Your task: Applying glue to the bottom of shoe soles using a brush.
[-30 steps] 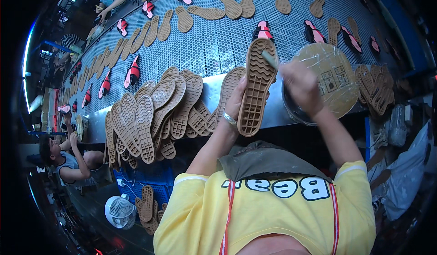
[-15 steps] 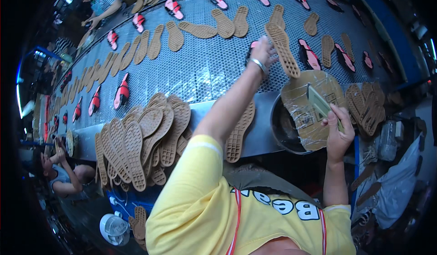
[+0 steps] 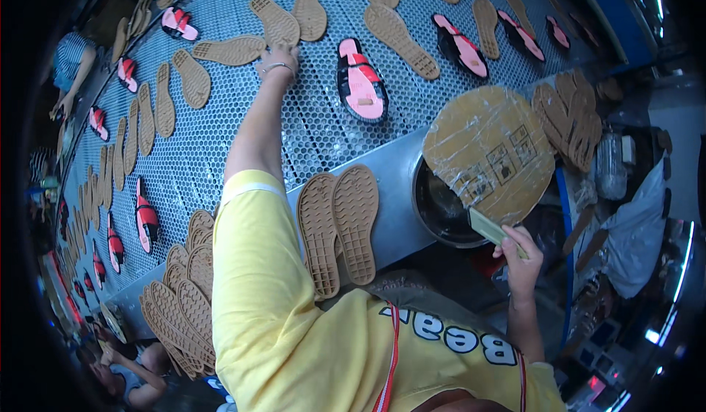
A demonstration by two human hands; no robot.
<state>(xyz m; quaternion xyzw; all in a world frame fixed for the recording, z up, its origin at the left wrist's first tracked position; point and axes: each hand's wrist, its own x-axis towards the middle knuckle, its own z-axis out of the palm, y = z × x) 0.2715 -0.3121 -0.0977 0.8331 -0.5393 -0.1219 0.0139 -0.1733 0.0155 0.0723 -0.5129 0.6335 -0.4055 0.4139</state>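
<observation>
My left hand (image 3: 279, 60) reaches out over a perforated metal-look conveyor belt (image 3: 316, 81), its fingers spread at the near end of a tan shoe sole (image 3: 274, 20). The fingertips seem to touch the sole; a firm grip cannot be made out. A second sole (image 3: 309, 7) lies just right of it. Between that hand and my right side lies a black sandal with pink insole and red strap (image 3: 364, 92). My right hand (image 3: 523, 257) is closed around a flat pale green brush-like tool (image 3: 489, 232), which overlaps the near edge of a tape-covered brown board (image 3: 493, 147).
The board partly covers a dark round pot (image 3: 434, 206). Two soles (image 3: 354, 224) lie on the metal ledge before me. Piles of soles stand at left (image 3: 176, 309) and right (image 3: 570, 118). More soles and sandals line the belt. Another person (image 3: 132, 375) sits at lower left.
The view has turned leftward. My left hand has moved left along the belt from beside a sandal to another sole. My right hand's tool has come back from over the board to its near edge.
</observation>
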